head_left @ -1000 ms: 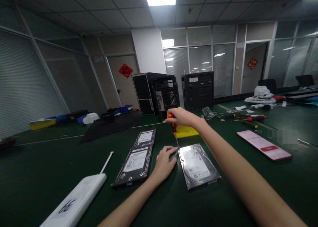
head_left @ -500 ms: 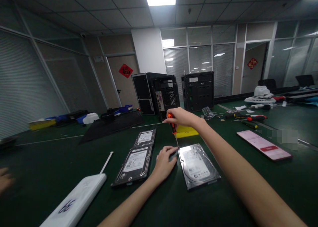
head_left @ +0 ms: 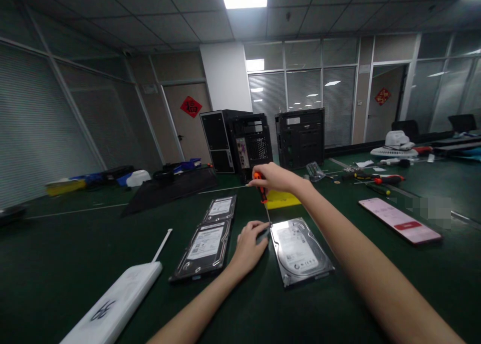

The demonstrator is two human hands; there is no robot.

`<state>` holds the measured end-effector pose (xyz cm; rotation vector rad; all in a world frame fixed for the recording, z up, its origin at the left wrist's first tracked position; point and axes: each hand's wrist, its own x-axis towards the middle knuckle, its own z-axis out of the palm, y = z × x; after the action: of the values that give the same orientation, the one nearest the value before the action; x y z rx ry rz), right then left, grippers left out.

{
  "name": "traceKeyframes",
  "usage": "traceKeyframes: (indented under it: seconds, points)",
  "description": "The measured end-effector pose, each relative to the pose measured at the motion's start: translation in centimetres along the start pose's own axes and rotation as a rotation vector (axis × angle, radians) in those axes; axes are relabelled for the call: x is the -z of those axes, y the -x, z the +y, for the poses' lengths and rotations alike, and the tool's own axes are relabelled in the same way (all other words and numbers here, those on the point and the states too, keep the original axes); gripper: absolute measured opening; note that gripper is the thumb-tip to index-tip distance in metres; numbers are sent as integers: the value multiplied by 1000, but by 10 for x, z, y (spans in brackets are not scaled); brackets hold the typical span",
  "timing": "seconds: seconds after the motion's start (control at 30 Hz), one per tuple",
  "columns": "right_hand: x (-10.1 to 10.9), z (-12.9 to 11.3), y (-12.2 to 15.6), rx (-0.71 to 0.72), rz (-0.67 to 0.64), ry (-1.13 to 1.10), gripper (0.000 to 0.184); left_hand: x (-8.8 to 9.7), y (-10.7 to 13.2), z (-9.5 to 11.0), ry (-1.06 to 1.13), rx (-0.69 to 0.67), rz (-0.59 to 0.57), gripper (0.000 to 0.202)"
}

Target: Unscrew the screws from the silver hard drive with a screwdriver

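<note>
My right hand (head_left: 273, 177) is wrapped round the orange-and-black handle of a screwdriver (head_left: 263, 197). The screwdriver stands nearly upright, its thin shaft pointing down to the far left corner of a silver hard drive (head_left: 302, 264). That drive lies flat, label side up. Beside its left edge rests my left hand (head_left: 250, 243), index finger and thumb stretched apart, the index fingertip close to the screwdriver's tip. Whether the fingertip touches the drive or the shaft is hard to make out. Left of this hand lie two darker hard drives (head_left: 206, 243) (head_left: 221, 207), one behind the other.
A yellow piece (head_left: 282, 199) lies behind the drive. Black computer cases (head_left: 300, 138) stand farther back. To the right are a pink-screened phone (head_left: 400, 219) and several hand tools (head_left: 389, 179). A white device marked with a number (head_left: 112, 304) lies at front left.
Another person's blurred hand at the left edge is out of view now. My hands, the screwdriver and the drive look unchanged.
</note>
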<state>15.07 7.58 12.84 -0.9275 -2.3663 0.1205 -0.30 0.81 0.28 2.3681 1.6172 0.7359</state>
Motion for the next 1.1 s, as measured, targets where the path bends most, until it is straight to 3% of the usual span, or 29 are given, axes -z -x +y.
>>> traceKeyframes:
  seconds: [0.8, 1.1]
  points:
    - [1, 1, 0, -13, 5, 25, 40, -2, 0, -4, 0, -9, -11, 39]
    - [2, 1, 3, -42, -28, -68, 41, 0, 0, -3, -20, 2, -33, 38]
